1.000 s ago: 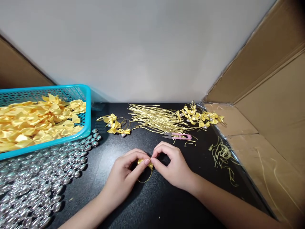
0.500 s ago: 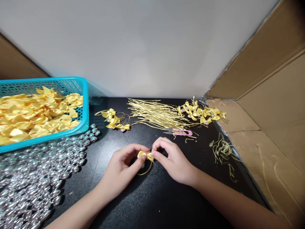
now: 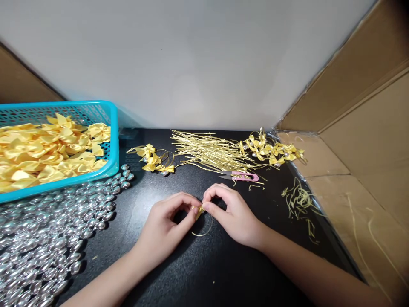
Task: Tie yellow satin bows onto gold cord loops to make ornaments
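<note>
Above the middle of the black table, my left hand (image 3: 171, 221) pinches a small yellow ribbon bow (image 3: 199, 211) between thumb and fingers. My right hand (image 3: 231, 213) is closed in a pinch at the bow's right side, its fingertips almost touching those of the left. A thin gold cord (image 3: 204, 234) curves down from the bow in an open loop. Most of the bow is hidden behind my fingers, and whether a bead is on it I cannot tell.
A turquoise basket (image 3: 114, 140) of yellow bows stands left, with many silver beads (image 3: 64, 230) before it. Behind my hands lie cut gold cords (image 3: 211, 149), pink thread snips (image 3: 241, 176) and finished bow loops (image 3: 153, 160). Thread scraps (image 3: 300, 200) lie right, by cardboard (image 3: 364, 128).
The bow has turned in my fingers and shows less of its face. Its cord loop has swung to the right. My hands have drawn slightly closer together.
</note>
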A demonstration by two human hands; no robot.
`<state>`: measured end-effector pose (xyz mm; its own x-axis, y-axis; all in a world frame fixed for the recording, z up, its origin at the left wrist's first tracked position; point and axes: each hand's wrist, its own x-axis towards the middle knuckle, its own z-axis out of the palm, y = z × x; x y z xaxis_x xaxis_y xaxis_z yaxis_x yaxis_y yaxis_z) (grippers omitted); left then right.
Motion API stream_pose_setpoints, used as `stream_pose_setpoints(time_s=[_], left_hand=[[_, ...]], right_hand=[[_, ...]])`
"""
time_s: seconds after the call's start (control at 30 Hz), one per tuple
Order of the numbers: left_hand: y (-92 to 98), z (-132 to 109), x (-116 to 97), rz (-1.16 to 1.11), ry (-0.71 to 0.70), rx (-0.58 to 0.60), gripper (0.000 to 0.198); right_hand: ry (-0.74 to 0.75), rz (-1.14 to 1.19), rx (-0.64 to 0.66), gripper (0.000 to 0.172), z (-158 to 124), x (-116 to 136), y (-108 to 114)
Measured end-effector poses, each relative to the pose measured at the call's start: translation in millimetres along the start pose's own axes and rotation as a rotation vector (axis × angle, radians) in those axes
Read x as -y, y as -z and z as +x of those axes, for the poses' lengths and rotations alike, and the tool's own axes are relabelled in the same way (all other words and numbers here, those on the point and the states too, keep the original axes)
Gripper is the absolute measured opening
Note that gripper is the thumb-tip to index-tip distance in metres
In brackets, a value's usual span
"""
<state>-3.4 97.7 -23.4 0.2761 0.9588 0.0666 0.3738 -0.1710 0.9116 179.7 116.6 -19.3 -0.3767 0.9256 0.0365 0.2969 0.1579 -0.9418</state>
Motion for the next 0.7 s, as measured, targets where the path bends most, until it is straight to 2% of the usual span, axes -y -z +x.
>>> stream_pose_setpoints(time_s=[0.17,0.3,0.37,0.47,0.53,0.63,0.7], left_hand=[[0.6,0,0,0.038,0.019,-0.013,0.011],[-0.4,0,1,0.028,0.04,-0.028,0.012],[-1.0,0,1,0.018,0.047,-0.029,0.011],[-1.6,0,1,0.012,0.048,-0.032,0.009],[-1.8,0,0,0.012,0.043,-0.036,0.009],[-1.7,0,-1,0.009,0.041,-0.044,0.009],[-1.5,0,-1,0.003,0.044,-0.039,0.009]], right_hand=[[-0.028,0.044,-0.039,0.006,1,-2,0],[0.012,0.05,-0.055,0.017,4,1,6],[0.117,-0.049,-0.049,0.015,4,4,10],[0.324,-0.328,-0.029,0.005,3,10,14],[0.424,-0.529,-0.024,0.008,1,12,14],[0.471,-0.687,-0.027,0.014,0,15,12],[0.407,-0.638,-0.031,0.012,1,16,11]])
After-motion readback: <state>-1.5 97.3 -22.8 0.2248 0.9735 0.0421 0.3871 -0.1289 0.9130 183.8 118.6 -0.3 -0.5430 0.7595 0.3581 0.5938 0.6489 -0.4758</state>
